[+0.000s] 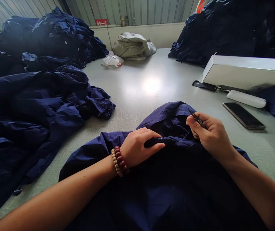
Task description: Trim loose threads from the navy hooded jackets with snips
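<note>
A navy blue garment spreads over the near edge of the table, its hood-like part bunched up ahead of my hands. My left hand, with two bead bracelets at the wrist, grips a folded edge of the cloth between thumb and fingers. To its right, my right hand is closed around small dark thread snips, the pointed tips facing up and left. The right fingers also seem to pinch a bit of the cloth; their undersides are hidden.
Another navy garment lies at the left, before a large heap. At right are a phone, a white device, a white box and a dark heap. A grey-green sack and plastic bag sit at the back.
</note>
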A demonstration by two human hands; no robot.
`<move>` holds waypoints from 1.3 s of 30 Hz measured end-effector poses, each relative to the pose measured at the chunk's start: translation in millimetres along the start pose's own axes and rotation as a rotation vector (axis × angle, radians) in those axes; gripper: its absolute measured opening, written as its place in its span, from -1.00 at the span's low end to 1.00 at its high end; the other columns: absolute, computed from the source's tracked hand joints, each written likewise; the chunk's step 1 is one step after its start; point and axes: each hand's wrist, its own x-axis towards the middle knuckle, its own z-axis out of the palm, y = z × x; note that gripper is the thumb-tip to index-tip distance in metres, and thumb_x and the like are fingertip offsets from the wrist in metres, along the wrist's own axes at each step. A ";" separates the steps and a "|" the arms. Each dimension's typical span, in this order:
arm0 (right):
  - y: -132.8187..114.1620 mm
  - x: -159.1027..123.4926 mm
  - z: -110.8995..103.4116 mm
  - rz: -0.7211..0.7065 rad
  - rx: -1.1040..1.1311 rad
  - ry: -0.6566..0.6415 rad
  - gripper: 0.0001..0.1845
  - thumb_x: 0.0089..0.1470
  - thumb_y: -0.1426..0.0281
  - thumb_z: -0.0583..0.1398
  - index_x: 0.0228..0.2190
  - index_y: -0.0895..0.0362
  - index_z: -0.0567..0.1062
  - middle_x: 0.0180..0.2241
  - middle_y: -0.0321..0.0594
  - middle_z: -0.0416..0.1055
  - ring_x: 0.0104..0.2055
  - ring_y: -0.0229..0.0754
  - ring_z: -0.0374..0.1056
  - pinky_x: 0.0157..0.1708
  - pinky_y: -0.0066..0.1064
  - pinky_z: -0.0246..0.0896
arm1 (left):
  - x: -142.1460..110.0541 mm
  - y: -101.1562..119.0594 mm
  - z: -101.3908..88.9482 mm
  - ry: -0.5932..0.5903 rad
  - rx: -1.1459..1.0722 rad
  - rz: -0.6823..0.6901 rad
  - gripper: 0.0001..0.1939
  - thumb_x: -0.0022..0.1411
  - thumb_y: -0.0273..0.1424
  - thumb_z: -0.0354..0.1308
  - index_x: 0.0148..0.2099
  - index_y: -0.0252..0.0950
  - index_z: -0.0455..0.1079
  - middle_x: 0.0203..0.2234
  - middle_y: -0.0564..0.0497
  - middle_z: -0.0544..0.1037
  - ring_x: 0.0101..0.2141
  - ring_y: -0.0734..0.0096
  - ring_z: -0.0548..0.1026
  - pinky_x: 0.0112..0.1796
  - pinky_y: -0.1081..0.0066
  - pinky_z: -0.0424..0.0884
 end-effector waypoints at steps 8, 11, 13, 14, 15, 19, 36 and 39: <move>-2.3 -1.0 -0.2 -0.005 -0.032 0.051 -0.57 0.31 0.04 0.33 -0.47 0.05 0.52 -0.62 -0.40 0.17 -0.57 -0.32 0.04 -0.58 -0.37 -0.11 | 0.0 -1.9 0.1 -0.022 -0.019 -0.057 -0.77 0.37 -0.18 0.39 -0.05 -0.21 0.65 -0.19 -0.03 0.73 -0.23 0.31 0.64 -0.11 0.30 0.53; 3.4 6.8 -5.7 -0.021 0.038 0.211 -0.64 0.25 0.07 0.40 -0.43 0.05 0.60 -0.64 -0.41 0.17 -0.58 -0.33 0.07 -0.58 -0.39 -0.04 | 2.1 -0.9 -2.0 -0.048 -0.031 -0.102 -0.77 0.39 -0.19 0.38 -0.03 -0.19 0.64 -0.17 -0.03 0.73 -0.18 0.28 0.63 -0.11 0.29 0.50; 8.7 14.7 -9.5 -0.022 0.150 0.342 -0.67 0.20 0.08 0.44 -0.42 0.05 0.61 -0.64 -0.43 0.16 -0.61 -0.34 0.05 -0.62 -0.40 -0.05 | 3.8 0.8 -4.4 -0.057 -0.054 -0.120 -0.76 0.39 -0.19 0.37 0.00 -0.18 0.63 -0.15 -0.02 0.71 -0.17 0.29 0.62 -0.11 0.30 0.48; 11.3 18.8 -11.4 -0.017 0.208 0.394 -0.67 0.17 0.09 0.45 -0.43 0.05 0.60 -0.64 -0.44 0.15 -0.62 -0.34 0.04 -0.65 -0.41 -0.06 | 4.6 1.4 -5.7 -0.049 -0.071 -0.127 -0.77 0.41 -0.20 0.35 0.01 -0.18 0.62 -0.16 -0.01 0.70 -0.19 0.31 0.60 -0.12 0.32 0.47; 14.0 22.8 -13.3 -0.009 0.255 0.435 -0.67 0.15 0.10 0.46 -0.44 0.05 0.59 -0.64 -0.45 0.14 -0.63 -0.35 0.02 -0.67 -0.41 -0.07 | 5.5 1.4 -6.9 -0.027 -0.088 -0.136 -0.78 0.44 -0.20 0.31 0.01 -0.19 0.62 -0.17 -0.01 0.69 -0.22 0.34 0.58 -0.13 0.33 0.47; 27.1 35.2 -23.4 0.038 0.369 0.549 -0.70 0.12 0.15 0.46 -0.45 0.04 0.56 -0.66 -0.47 0.10 -0.65 -0.35 -0.04 -0.72 -0.42 -0.12 | 8.9 -8.4 -8.3 0.153 -0.124 -0.210 -0.82 0.49 -0.30 0.20 -0.03 -0.19 0.62 -0.21 0.01 0.64 -0.30 0.42 0.52 -0.25 0.39 0.43; 48.4 40.3 -34.6 0.262 -0.258 0.315 -0.31 -0.09 -0.26 0.44 -0.44 -0.03 0.27 -0.54 -0.37 0.31 -0.55 -0.22 0.20 -0.55 -0.33 0.16 | 24.7 -49.8 -15.1 0.278 -0.080 -0.566 -0.84 0.27 -0.41 0.31 -0.11 -0.22 0.66 -0.24 -0.04 0.71 -0.21 0.22 0.60 -0.09 0.23 0.48; 45.0 35.2 -31.7 0.199 -0.482 0.277 -0.31 -0.26 -0.15 0.55 -0.37 -0.01 0.36 -0.45 -0.29 0.46 -0.43 -0.10 0.37 -0.43 -0.28 0.22 | 27.6 -52.6 -19.4 0.446 -0.215 -0.604 -0.91 0.24 -0.39 0.35 -0.20 -0.23 0.66 -0.33 -0.01 0.68 -0.31 0.29 0.55 -0.21 0.33 0.45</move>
